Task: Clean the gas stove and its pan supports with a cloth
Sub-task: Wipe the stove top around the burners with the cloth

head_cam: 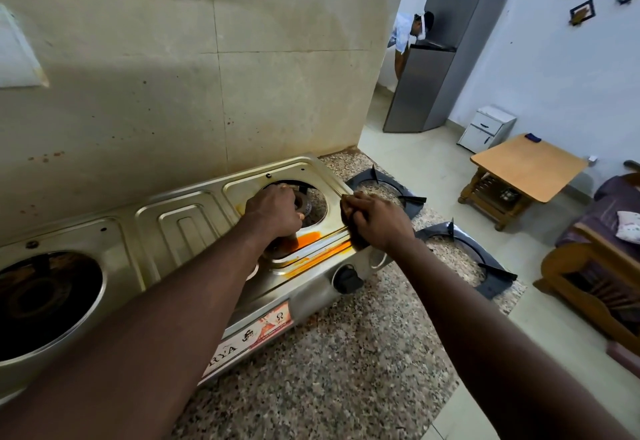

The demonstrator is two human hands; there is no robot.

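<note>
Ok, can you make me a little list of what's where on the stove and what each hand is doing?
stove: steel, on the speckled counter
left hand: grips the right burner
right hand: holds a brown cloth at the stove's right edge
stain: orange, in front of that burner
pan supports: two, off the stove, lying on the counter to its right
</note>
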